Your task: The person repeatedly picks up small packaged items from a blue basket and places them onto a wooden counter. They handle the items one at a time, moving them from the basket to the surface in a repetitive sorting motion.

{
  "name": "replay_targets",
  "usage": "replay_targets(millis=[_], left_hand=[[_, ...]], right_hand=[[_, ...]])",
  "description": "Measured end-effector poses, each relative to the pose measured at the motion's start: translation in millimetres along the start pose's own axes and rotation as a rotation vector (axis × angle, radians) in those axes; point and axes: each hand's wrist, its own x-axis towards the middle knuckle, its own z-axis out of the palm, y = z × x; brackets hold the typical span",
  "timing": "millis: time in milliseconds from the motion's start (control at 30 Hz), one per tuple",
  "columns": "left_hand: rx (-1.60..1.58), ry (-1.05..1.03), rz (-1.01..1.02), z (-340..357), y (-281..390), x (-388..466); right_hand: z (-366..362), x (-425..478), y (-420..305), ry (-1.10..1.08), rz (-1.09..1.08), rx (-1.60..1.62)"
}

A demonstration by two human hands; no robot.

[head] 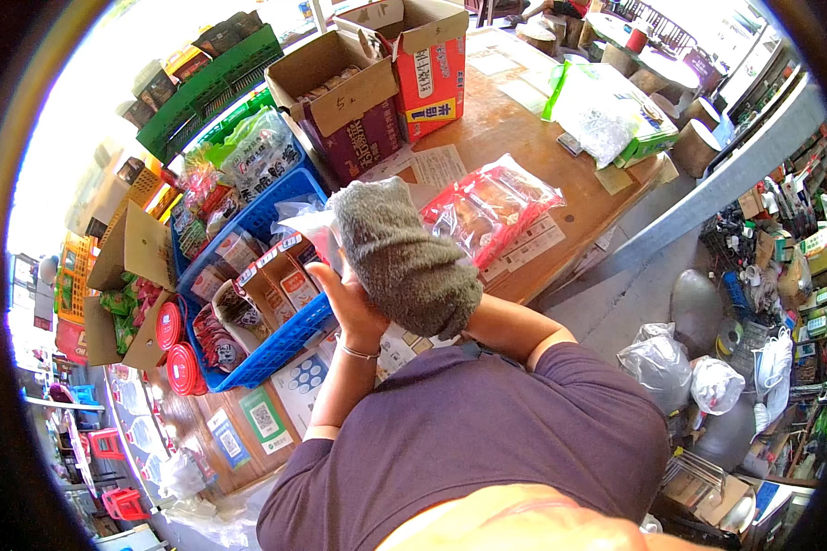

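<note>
A grey cloth (403, 258), bunched and creased, covers my right hand, so its fingers and anything in them are hidden. My right forearm runs into the cloth's lower right end. Close against the cloth's left side is my left hand (351, 299), thumb raised, a bracelet (358, 354) on the wrist. The cloth hides most of its fingers. Just above the left thumb shows a whitish plastic piece (317, 224); whether the hand holds it cannot be seen. Left of this hand stands a blue plastic basket (276, 355) with small boxes (293, 289) and packets.
A red-edged clear pack of baked goods (493, 206) lies on the wooden table (579, 200). Behind stand a purple carton (358, 141) and a red carton (431, 86). Red-lidded jars (187, 368) sit by the basket. A grey metal post (723, 162) slants beyond the table's right edge.
</note>
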Motion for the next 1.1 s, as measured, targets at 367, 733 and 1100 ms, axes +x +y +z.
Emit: replay_targets(millis=[367,733,1100], left_hand=[[0.038,0.102,-0.084,-12,29,-18],[0.251,0.079,0.378,-2,79,-41],[0.335,0.144,0.568,-11,62,-29]], right_hand=[[-21,-8,4,0.139,0.082,-0.031],[-38,-8,19,-0.182,-0.283,-1.659],[26,-7,-4,-0.390,-0.655,-0.535]])
